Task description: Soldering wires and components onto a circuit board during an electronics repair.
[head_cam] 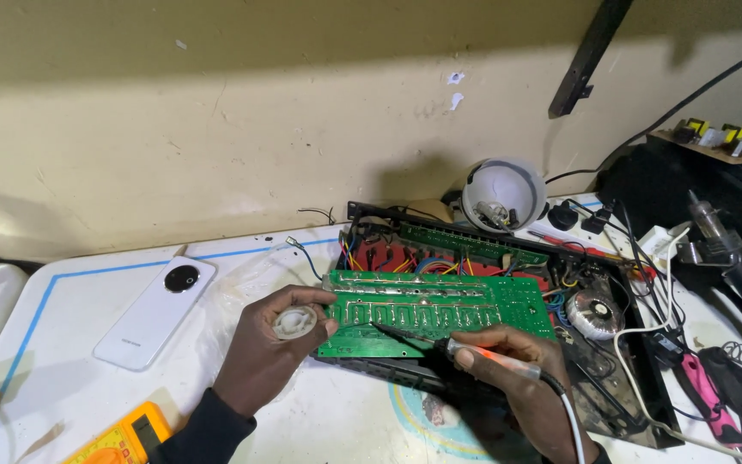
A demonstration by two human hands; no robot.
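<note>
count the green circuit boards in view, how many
2. A large green board lies flipped over the open chassis, between the left hand and right hand. A narrower green board stands along the chassis's back edge. Others may be hidden beneath.

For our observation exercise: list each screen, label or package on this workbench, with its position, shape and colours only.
Phone: white rounded slab, face down left of the left hand, with a round black camera patch.
Multimeter: yellow and orange body at the bottom-left edge, its screen cut off.
Small yellow-and-black parts: on the far-right shelf, too small to tell labels.
</note>
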